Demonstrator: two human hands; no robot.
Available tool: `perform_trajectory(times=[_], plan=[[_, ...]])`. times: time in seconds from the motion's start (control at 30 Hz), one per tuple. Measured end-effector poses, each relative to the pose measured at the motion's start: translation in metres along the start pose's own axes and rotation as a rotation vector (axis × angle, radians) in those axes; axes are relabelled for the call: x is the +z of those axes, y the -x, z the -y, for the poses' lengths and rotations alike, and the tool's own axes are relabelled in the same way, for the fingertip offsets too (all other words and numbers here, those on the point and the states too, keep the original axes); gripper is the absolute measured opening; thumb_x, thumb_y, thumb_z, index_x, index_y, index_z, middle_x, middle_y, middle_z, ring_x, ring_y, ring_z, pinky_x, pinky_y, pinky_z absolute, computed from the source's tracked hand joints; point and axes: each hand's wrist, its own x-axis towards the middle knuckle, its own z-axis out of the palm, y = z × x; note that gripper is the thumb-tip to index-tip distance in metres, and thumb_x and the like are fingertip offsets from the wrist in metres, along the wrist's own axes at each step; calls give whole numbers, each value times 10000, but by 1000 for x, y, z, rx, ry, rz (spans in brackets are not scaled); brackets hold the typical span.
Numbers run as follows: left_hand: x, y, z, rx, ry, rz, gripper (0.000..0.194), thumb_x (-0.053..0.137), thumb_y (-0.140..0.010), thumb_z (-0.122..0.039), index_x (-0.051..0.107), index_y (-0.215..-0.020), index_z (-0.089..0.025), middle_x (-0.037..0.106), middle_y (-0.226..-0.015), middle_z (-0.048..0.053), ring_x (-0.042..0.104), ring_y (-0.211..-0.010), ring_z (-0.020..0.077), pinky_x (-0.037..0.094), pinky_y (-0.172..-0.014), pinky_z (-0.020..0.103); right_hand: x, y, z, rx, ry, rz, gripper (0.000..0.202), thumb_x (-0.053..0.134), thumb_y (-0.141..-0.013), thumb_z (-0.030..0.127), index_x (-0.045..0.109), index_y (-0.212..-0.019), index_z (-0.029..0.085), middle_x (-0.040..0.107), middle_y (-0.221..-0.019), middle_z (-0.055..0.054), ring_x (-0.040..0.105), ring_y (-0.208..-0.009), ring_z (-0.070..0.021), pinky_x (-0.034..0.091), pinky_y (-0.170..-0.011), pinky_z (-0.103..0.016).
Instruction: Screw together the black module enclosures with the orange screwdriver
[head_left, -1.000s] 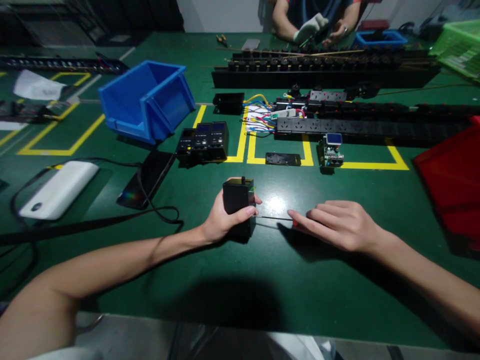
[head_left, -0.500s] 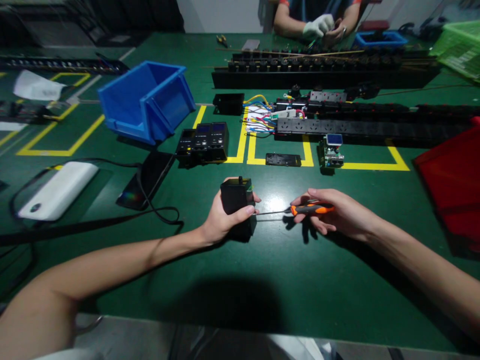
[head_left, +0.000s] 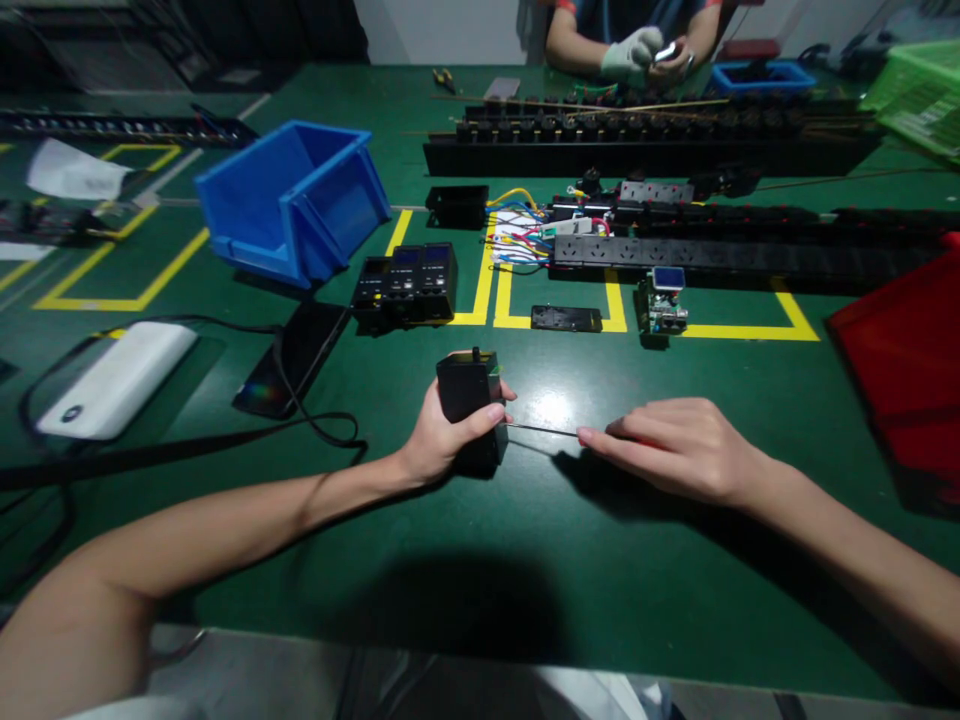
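My left hand (head_left: 442, 430) is wrapped round a black box-shaped housing (head_left: 466, 390), its thumb across the front near the right side. A bit of green shows at the housing's upper right edge. My right hand (head_left: 675, 450) is closed on a screwdriver (head_left: 544, 430), whose handle is now hidden under the palm and fingers. The thin metal shaft points left, and its end meets the housing's right side beside my left thumb. Beyond my hands lie a flat black cover plate (head_left: 566, 319) and a small circuit board with a display (head_left: 666, 302).
Black modules with displays (head_left: 409, 285) stand beside a blue bin (head_left: 296, 205). On the left lie a phone (head_left: 292, 360), a white power bank (head_left: 120, 380) and loose cables. Long black socket strips (head_left: 675, 255) with wires cross the back. A red bin (head_left: 904, 370) is right; a gloved co-worker (head_left: 634, 50) sits opposite.
My right hand has rolled over, palm down, covering the orange and black screwdriver handle. The housing in my left hand has shifted slightly left. The co-worker's hands now show something whitish.
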Motion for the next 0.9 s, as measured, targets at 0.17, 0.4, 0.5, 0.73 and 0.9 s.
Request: perform_trajectory(times=[0.17, 0.4, 0.5, 0.73, 0.9], plan=[[0, -1, -2, -2, -7, -11, 387, 811, -742, -359, 641, -998, -123, 675, -955, 57, 690, -744, 160, 586, -679, 278, -3, 3, -2, -151, 221, 8, 387, 591, -929, 48, 581, -1316, 47, 733, -856, -87, 591, -633, -151, 412, -546, -296], [1, 0, -3, -25, 6, -20, 398, 806, -743, -374, 640, -1003, -122, 674, -968, 62, 689, -746, 164, 589, -667, 286, 3, -3, -2, 284, -362, -47, 286, 599, -964, 167, 695, -1233, 149, 741, -906, -81, 669, -755, -150, 497, -656, -271], [0, 1, -1, -18, 4, -1, 416, 808, -743, -364, 614, -1027, -129, 677, -979, 64, 692, -751, 166, 590, -672, 291, 2, -10, 0, 730, -840, -6, 279, 674, -925, 325, 750, -1140, 162, 761, -916, -79, 690, -745, -151, 512, -631, -249], [0, 3, 1, 51, 16, 62, 506, 815, -750, -293, 487, -1116, -175, 677, -966, 37, 698, -776, 160, 588, -718, 302, 10, -13, -5, 1200, -1554, 185, 512, 561, -941, 558, 737, -888, 80, 708, -677, -78, 395, -347, -33, 196, -346, -190], [0, 2, 1, 49, -33, 49, 494, 824, -733, -330, 521, -1083, -159, 680, -961, 53, 684, -775, 162, 576, -709, 297, 11, -12, -1, 1082, -1167, 218, 431, 666, -886, 520, 774, -1034, 130, 601, -541, 14, 452, -424, -70, 275, -394, -195]])
